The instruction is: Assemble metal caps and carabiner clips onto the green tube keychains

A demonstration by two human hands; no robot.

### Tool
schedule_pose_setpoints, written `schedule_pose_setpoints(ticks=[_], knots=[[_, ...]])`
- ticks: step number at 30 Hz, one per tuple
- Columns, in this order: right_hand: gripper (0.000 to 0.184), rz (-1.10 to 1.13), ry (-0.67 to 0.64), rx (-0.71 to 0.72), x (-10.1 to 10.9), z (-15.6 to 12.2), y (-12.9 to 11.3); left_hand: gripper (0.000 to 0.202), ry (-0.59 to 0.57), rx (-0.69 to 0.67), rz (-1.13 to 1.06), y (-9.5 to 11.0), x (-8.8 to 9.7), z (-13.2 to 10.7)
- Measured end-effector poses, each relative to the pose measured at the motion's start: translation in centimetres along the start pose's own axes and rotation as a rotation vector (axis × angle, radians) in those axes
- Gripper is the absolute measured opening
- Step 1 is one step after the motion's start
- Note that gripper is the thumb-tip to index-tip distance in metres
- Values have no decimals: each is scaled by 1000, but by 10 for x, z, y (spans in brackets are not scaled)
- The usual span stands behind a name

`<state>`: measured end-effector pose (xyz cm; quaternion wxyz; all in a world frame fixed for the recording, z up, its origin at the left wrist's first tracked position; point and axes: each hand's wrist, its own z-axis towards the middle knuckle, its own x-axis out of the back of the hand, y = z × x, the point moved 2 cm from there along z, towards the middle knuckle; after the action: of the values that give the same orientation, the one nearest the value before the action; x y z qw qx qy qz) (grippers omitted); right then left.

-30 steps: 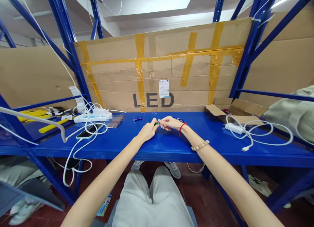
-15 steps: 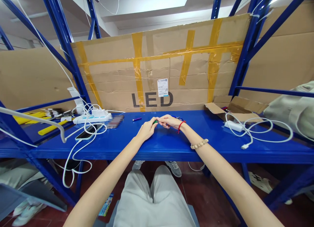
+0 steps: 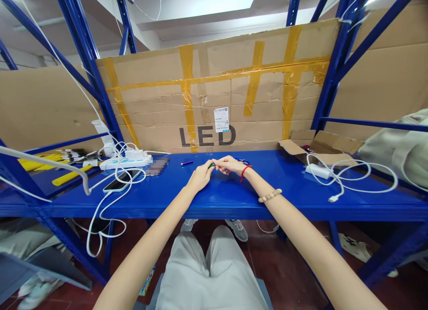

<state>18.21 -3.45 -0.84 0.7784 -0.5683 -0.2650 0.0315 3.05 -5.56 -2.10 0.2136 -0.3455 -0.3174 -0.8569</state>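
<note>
My left hand [image 3: 200,177] is closed around a small green object [image 3: 211,165], of which only a bit shows between the fingers. My right hand [image 3: 231,164], with a red string on its wrist, meets it fingertip to fingertip. Its fingers are pinched together at the green object's end, and what they hold is too small to make out. Left of the hands, a purple pen-like stick [image 3: 187,163] lies on the blue tabletop [image 3: 220,198]. Behind my right hand, a small dark blue item [image 3: 243,161] is partly covered.
At the left are a white power strip [image 3: 142,161] with tangled cables, a phone [image 3: 122,180] and yellow sticks [image 3: 72,175]. At the right stand an open cardboard box [image 3: 329,159] and a white adapter [image 3: 318,172] with its coiled cable. A large taped carton [image 3: 157,109] closes off the back.
Both hands stay together at the same spot. The right hand's fingers and wrist have shifted slightly left, and the grip on the green object looks the same.
</note>
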Motion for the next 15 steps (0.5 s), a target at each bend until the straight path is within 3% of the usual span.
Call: schedule_pose_setpoints(ticks=[7, 15], knots=[[45, -61, 185, 73, 8, -1, -7, 23, 24, 4, -16, -1, -2, 3], [44, -80, 194, 176, 14, 2, -3, 24, 20, 2, -24, 0, -1, 3]])
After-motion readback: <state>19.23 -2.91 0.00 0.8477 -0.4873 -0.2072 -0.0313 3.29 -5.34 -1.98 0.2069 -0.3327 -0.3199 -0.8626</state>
